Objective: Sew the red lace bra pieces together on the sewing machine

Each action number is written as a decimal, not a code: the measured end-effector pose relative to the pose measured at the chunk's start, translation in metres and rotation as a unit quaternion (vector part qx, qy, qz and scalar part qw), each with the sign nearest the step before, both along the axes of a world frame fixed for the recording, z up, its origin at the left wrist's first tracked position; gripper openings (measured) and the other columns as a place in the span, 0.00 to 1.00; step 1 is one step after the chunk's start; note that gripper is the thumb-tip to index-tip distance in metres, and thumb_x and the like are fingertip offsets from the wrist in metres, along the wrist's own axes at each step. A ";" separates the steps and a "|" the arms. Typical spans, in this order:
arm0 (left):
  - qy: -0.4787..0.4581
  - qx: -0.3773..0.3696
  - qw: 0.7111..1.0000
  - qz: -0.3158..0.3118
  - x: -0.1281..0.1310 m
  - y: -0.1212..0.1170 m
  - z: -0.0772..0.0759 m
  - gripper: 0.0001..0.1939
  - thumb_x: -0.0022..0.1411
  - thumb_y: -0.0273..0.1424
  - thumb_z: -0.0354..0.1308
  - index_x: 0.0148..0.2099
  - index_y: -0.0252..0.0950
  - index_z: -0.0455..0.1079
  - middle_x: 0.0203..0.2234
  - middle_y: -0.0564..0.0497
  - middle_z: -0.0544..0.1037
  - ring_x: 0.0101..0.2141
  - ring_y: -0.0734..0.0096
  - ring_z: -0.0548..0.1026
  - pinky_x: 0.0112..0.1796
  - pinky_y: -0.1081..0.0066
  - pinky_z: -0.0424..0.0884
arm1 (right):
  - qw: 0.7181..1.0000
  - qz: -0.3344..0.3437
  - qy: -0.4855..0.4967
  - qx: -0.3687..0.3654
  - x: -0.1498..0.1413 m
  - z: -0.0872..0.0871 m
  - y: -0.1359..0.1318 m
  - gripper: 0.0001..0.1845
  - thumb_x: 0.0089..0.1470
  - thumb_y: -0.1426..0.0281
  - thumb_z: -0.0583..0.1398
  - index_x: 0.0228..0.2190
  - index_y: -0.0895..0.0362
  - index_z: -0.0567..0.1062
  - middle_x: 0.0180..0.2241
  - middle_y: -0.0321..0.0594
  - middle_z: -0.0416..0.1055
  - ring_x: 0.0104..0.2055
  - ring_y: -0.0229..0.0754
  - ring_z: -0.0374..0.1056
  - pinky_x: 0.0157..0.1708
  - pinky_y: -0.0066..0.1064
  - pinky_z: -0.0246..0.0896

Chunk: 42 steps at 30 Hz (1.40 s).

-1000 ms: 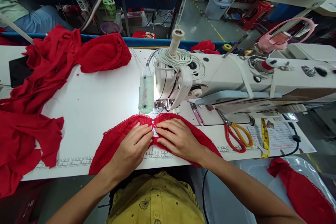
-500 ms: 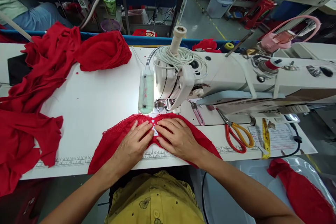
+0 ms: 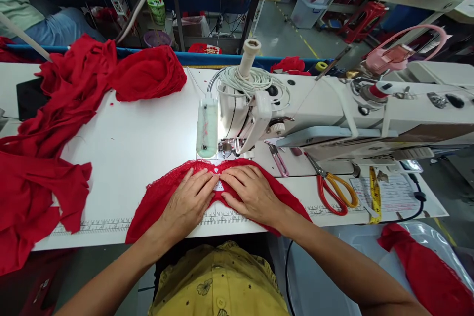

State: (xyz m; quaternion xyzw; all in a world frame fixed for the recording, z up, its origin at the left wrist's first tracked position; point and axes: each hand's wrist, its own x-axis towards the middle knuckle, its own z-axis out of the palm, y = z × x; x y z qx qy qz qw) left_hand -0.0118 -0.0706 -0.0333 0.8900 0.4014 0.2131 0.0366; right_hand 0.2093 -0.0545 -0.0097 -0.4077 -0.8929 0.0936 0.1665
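Red lace garment [image 3: 157, 202]: spread across the white tabletop [image 3: 148, 133], near edge, before the sewing machine [image 3: 307, 106].
Left hand [image 3: 190, 200]: palm down, fingers extended, resting on cloth left of centre.
Right hand [image 3: 254, 195]: likewise flattened, right of centre; fingertips near the left's.
Scissors [image 3: 331, 187]: right of garment.
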 end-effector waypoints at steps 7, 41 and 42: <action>0.025 0.003 1.000 0.005 0.002 0.003 0.003 0.22 0.70 0.26 0.48 0.64 0.28 0.62 0.49 0.38 0.75 0.51 0.54 0.72 0.58 0.46 0.66 | 1.000 -0.001 -0.008 -0.002 -0.001 0.003 0.001 0.20 0.64 0.64 0.56 0.53 0.59 0.72 0.53 0.47 0.73 0.52 0.51 0.66 0.51 0.44 0.58; 0.005 -0.067 0.997 0.024 -0.006 0.001 0.005 0.19 0.73 0.30 0.47 0.62 0.38 0.66 0.63 0.40 0.67 0.64 0.47 0.62 0.56 0.45 0.68 | 0.999 -0.035 0.030 -0.016 0.007 -0.004 0.004 0.28 0.61 0.57 0.59 0.58 0.59 0.70 0.57 0.48 0.70 0.58 0.51 0.64 0.57 0.44 0.58; -0.004 -0.072 0.997 0.030 -0.006 0.001 0.005 0.20 0.73 0.30 0.47 0.64 0.37 0.64 0.63 0.40 0.67 0.64 0.49 0.62 0.57 0.46 0.68 | 0.999 -0.034 0.030 -0.016 0.007 -0.004 0.004 0.28 0.61 0.57 0.59 0.58 0.59 0.69 0.57 0.48 0.70 0.58 0.51 0.64 0.57 0.44 0.58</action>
